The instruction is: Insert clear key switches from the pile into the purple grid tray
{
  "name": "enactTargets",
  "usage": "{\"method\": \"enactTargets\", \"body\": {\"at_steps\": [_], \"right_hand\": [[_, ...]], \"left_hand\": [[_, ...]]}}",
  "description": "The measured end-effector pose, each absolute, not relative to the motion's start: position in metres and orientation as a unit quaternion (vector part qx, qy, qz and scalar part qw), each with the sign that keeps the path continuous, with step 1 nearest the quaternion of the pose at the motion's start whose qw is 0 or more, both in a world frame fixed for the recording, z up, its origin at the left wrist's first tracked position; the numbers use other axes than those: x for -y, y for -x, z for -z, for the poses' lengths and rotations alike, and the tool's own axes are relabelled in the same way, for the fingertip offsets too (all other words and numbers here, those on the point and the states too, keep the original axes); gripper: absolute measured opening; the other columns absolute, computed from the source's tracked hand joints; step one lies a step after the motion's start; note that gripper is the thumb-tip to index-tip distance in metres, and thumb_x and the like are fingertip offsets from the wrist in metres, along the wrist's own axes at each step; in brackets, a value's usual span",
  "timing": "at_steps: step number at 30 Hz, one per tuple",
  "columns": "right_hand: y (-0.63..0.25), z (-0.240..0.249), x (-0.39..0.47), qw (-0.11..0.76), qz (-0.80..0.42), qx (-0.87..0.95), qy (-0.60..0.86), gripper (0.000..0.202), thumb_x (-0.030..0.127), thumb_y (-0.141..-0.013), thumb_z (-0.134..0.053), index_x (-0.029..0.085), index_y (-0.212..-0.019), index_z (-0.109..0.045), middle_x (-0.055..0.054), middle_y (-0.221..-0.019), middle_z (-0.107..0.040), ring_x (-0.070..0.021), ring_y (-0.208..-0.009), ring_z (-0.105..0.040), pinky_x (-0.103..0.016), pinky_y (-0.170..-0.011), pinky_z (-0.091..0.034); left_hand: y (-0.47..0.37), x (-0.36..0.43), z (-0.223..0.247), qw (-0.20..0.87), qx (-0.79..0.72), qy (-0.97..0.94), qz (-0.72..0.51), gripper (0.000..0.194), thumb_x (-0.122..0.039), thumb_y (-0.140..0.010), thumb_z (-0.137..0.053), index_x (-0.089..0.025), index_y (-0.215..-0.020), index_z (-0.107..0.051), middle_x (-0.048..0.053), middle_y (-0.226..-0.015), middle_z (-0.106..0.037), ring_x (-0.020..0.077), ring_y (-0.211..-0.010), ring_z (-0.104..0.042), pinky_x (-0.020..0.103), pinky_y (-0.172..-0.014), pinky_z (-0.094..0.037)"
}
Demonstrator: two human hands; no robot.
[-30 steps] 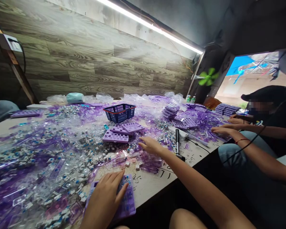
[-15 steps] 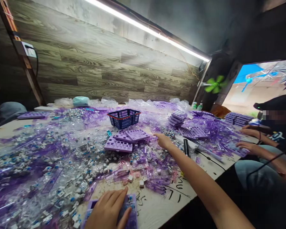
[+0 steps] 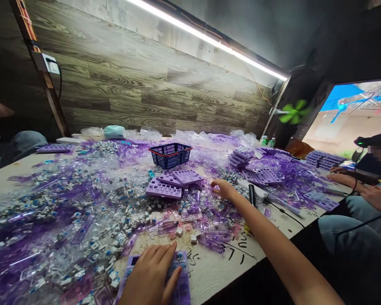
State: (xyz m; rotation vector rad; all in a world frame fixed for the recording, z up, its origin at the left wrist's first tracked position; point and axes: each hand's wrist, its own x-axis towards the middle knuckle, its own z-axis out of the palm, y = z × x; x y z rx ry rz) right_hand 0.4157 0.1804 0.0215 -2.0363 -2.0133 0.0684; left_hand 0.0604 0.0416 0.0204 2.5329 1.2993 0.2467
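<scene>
Still keeps the left hand (image 3: 152, 269) open, palm down on the purple tray (image 3: 184, 286) at the near edge of the surface (image 3: 217, 271). Has moved the right hand (image 3: 224, 189) farther out over the loose parts (image 3: 198, 207) since a second ago, with fingers now half-curled; cannot tell whether gripping anything. Shows the purple tray's far edge lying roughly crosswise, with long axis unclear beneath the hand and frame edge. Holds small blue-and-clear pieces (image 3: 179, 258) in the tray's compartments. Stands upright beyond the stacked trays (image 3: 187, 177), as a dark blue basket (image 3: 169, 157), with contents unclear.
</scene>
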Motion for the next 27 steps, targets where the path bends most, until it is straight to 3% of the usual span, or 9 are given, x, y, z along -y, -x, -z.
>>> {"method": "enactTargets", "body": {"at_steps": [7, 12, 18, 23, 27], "right_hand": [[-0.402, -0.027, -0.165, 0.238, -0.049, 0.713, 0.658, 0.011, 0.019, -0.083, -0.06, 0.012, -0.091, -0.061, -0.007, -0.094, -0.065, -0.017, -0.087, -0.059, -0.034, -0.084, -0.046], [-0.398, -0.04, -0.152, 0.294, -0.132, 0.704, 0.632, 0.018, 0.029, -0.08, -0.058, 0.012, -0.084, -0.063, -0.007, -0.085, -0.067, -0.0165, -0.077, -0.059, -0.03, -0.075, -0.047], [-0.395, -0.051, -0.13, 0.333, -0.239, 0.678, 0.61, 0.033, 0.039, -0.077, -0.056, 0.011, -0.093, -0.067, -0.008, -0.087, -0.069, -0.0169, -0.077, -0.062, -0.028, -0.068, -0.049], [-0.386, -0.055, -0.119, 0.361, -0.253, 0.654, 0.615, 0.039, 0.047, -0.072, -0.062, 0.012, -0.085, -0.068, -0.007, -0.082, -0.068, -0.0156, -0.071, -0.061, -0.025, -0.064, -0.047], [-0.375, -0.058, -0.114, 0.377, -0.237, 0.638, 0.628, 0.034, 0.045, -0.066, -0.068, 0.012, -0.075, -0.067, -0.005, -0.071, -0.067, -0.0144, -0.061, -0.06, -0.024, -0.057, -0.045]], "left_hand": [[-0.06, -0.038, -0.015, 0.129, -0.444, -0.874, -0.152, 0.041, -0.033, -0.091, -0.05, -0.018, -0.128, -0.056, 0.008, -0.126, -0.06, 0.0279, -0.118, -0.052, 0.048, -0.105, -0.04], [-0.059, -0.036, -0.017, 0.13, -0.436, -0.875, -0.167, 0.04, -0.031, -0.091, -0.051, -0.017, -0.128, -0.056, 0.009, -0.125, -0.06, 0.0275, -0.117, -0.053, 0.047, -0.104, -0.041], [-0.059, -0.036, -0.023, 0.134, -0.436, -0.877, -0.147, 0.039, -0.029, -0.092, -0.051, -0.016, -0.128, -0.055, 0.01, -0.125, -0.06, 0.0276, -0.117, -0.052, 0.046, -0.103, -0.04], [-0.06, -0.036, -0.023, 0.127, -0.431, -0.879, -0.158, 0.038, -0.029, -0.092, -0.051, -0.016, -0.127, -0.056, 0.009, -0.124, -0.061, 0.027, -0.116, -0.053, 0.045, -0.102, -0.041], [-0.059, -0.036, -0.022, 0.12, -0.425, -0.882, -0.165, 0.037, -0.028, -0.091, -0.052, -0.016, -0.126, -0.056, 0.01, -0.123, -0.062, 0.0263, -0.114, -0.054, 0.044, -0.102, -0.041]]}}
